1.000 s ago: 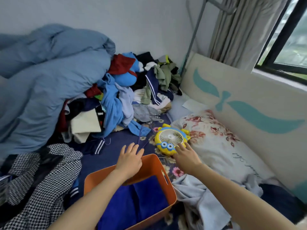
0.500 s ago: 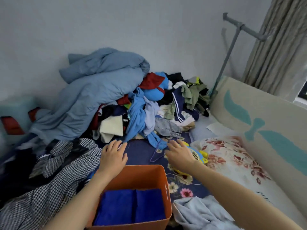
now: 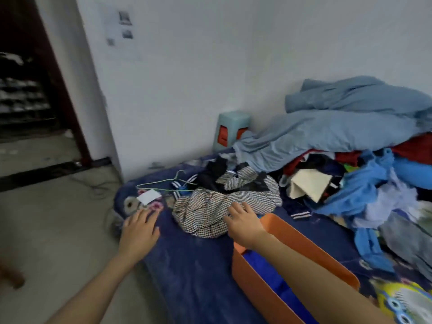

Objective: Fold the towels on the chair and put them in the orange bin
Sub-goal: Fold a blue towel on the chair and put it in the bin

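Fingers (image 3: 146, 216) of the left hand (image 3: 140, 230) lay straight and apart over the bed (image 3: 198, 265) edge, holding nothing; those of the right hand (image 3: 244, 222) stretched flat onto a checked garment (image 3: 205, 213). The orange bin (image 3: 257, 291) sat on the bed just behind that wrist, a folded blue towel (image 3: 280, 289) inside. No chair or unfolded towel showed clearly. The likely slips: the forearm crossing the bin could nudge it, or loose clothing beside it could get picked up instead of a towel.
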Demonstrator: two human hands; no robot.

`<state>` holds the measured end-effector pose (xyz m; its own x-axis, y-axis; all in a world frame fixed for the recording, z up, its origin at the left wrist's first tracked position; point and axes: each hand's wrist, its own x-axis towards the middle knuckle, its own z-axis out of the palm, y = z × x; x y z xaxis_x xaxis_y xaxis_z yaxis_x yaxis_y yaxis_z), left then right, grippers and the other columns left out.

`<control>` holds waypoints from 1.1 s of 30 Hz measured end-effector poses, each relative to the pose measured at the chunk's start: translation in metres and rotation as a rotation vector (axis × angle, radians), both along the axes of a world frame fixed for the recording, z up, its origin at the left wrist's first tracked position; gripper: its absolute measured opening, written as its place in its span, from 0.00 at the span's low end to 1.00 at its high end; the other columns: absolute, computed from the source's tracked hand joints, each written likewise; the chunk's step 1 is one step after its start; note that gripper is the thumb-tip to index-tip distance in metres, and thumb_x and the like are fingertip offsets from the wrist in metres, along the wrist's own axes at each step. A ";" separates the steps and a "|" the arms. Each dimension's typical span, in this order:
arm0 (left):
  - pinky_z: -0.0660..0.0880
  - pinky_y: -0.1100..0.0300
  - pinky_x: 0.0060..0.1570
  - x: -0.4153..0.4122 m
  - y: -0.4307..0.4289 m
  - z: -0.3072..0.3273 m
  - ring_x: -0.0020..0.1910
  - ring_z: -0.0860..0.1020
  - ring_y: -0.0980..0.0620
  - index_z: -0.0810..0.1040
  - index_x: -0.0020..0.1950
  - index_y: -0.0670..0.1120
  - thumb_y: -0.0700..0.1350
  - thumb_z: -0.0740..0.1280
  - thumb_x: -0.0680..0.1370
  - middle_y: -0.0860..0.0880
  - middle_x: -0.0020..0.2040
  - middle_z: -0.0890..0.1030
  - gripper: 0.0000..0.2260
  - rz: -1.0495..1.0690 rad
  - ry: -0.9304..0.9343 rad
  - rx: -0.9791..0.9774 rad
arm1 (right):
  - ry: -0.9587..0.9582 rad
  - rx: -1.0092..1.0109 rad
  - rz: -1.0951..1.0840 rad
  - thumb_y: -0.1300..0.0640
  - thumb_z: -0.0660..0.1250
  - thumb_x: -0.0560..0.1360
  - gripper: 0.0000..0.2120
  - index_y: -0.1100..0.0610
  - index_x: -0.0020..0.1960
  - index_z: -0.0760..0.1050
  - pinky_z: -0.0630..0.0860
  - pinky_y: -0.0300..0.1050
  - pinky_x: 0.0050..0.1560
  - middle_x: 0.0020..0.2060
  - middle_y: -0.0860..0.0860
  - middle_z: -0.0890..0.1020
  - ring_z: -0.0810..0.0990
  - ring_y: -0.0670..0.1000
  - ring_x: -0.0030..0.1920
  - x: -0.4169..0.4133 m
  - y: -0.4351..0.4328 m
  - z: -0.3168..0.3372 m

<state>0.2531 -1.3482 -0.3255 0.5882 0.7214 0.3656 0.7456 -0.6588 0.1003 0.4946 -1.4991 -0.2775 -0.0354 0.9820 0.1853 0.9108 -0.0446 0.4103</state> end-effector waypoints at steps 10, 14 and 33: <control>0.78 0.49 0.39 -0.208 0.003 0.002 0.47 0.80 0.44 0.81 0.48 0.42 0.49 0.60 0.66 0.44 0.45 0.82 0.18 0.434 -0.030 0.013 | 0.002 0.003 0.399 0.47 0.79 0.44 0.19 0.51 0.33 0.81 0.80 0.47 0.41 0.36 0.51 0.83 0.82 0.53 0.42 -0.167 0.117 0.003; 0.78 0.50 0.38 -0.286 0.012 0.017 0.49 0.69 0.49 0.81 0.47 0.43 0.50 0.55 0.66 0.45 0.44 0.82 0.20 0.510 -0.049 0.079 | -0.016 0.020 0.459 0.49 0.74 0.50 0.14 0.51 0.34 0.80 0.78 0.47 0.45 0.36 0.50 0.82 0.82 0.53 0.40 -0.243 0.154 -0.004; 0.78 0.48 0.40 -0.475 0.081 0.010 0.47 0.80 0.42 0.81 0.51 0.42 0.51 0.57 0.69 0.43 0.47 0.82 0.19 0.702 -0.047 -0.111 | 0.169 0.141 0.769 0.53 0.80 0.47 0.24 0.51 0.43 0.82 0.79 0.45 0.39 0.43 0.52 0.84 0.83 0.53 0.43 -0.409 0.299 0.007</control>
<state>-0.2222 -1.2675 -0.3155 -0.0435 0.9584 0.2819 0.9834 -0.0086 0.1811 0.0854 -1.2004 -0.2707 -0.6537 0.6609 0.3687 0.7566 0.5802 0.3015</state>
